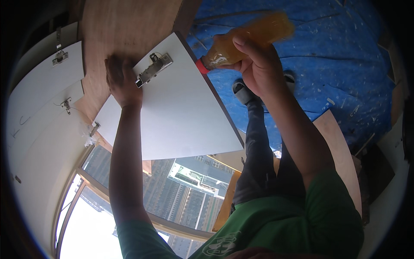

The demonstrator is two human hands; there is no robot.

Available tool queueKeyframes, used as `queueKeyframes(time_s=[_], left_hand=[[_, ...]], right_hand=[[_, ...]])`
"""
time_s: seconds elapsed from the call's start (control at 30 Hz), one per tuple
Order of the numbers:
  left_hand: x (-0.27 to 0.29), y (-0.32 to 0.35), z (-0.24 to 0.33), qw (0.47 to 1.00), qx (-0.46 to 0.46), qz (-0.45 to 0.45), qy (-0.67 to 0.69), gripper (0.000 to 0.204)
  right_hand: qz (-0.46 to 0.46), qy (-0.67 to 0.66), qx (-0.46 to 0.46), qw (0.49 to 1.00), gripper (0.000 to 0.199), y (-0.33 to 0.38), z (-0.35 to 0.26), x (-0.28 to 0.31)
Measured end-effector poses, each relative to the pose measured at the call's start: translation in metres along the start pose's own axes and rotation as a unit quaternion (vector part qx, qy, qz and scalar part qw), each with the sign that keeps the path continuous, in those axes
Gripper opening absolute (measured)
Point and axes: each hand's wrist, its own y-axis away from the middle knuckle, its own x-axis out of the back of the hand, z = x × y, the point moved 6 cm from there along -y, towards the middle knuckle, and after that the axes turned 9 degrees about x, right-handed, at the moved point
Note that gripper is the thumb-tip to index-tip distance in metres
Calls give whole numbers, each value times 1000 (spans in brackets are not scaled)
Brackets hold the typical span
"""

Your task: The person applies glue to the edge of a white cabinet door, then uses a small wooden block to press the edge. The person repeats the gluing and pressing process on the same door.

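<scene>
Bottle point(246, 41) of orange drink, clear plastic with a red cap at its lower-left end: its long axis runs from that cap, just off the right edge of the white cabinet door point(172, 112), up and to the right toward its blurred base over the blue tarp point(336, 64). The liquid fills what shows of the bottle, and a pale printed label wraps the part near the neck. The right hand point(254, 64) has its grip closed around the bottle's middle, fingers curled over the top side and thumb beneath, holding it in the air above the tarp-covered floor and the person's shoe point(242, 91).

The left hand point(122, 80) lies flat, fingers spread, against the top-left edge of the white cabinet door, its grip wide and holding nothing. A metal hinge point(154, 69) sits on the door just beside that hand, with a brown plywood panel point(125, 26) behind. More white panels point(47, 86) with hinges stand to the left.
</scene>
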Motion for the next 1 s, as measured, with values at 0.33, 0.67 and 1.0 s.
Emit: queueKeyframes(time_s=[0.33, 0.67, 1.0], left_hand=[[1, 2, -1, 1000, -16, 5, 7, 20], [1, 2, -1, 999, -25, 10, 20, 23], [1, 1, -1, 999, -27, 8, 25, 29]], right_hand=[[19, -83, -14, 996, 42, -60, -8, -40], [44, -37, -39, 998, 44, -64, -5, -35], [40, -4, -39, 998, 42, 7, 8, 5]])
